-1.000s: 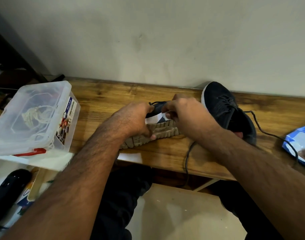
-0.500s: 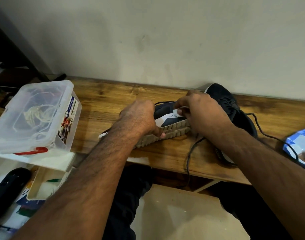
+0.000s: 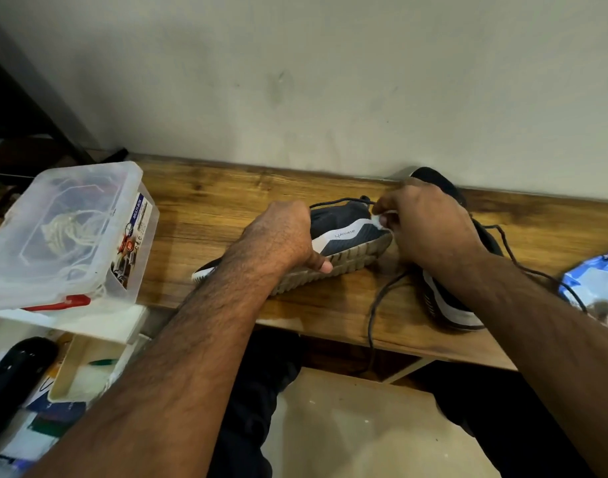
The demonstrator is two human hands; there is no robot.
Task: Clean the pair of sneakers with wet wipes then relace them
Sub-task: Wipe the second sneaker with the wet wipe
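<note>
From the head-worn camera, a person seated at a brown wood-grain surface [image 3: 226, 201] against a pale wall works on a dark navy mesh sneaker with a white side panel and a ridged tan sole [image 3: 344, 232], tipped on its side with the sole facing the viewer, lying at the middle of the surface; the left hand [image 3: 281, 236] curls over the shoe's upper, its grip closed on the sneaker with the thumb pressed against the sole; the right hand [image 3: 426, 225] holds a small white wet wipe [image 3: 381, 220] pinched in its fingers against the sneaker's right-hand end, where white panel meets sole; a loop of dark shoelace [image 3: 340, 201] arches over the top of the shoe between the two hands; just to the right, partly hidden behind the right forearm, lies the second dark sneaker with a white midsole [image 3: 444, 305], its toe toward the wall, and its loose dark lace [image 3: 373, 312] trails over the near edge of the surface; a blue-and-white wipe packet [image 3: 595, 284] sits at the far right edge of the frame; at the left, a clear plastic storage box with a red latch and a printed label [image 3: 68, 232] holds tangled cords.
</note>
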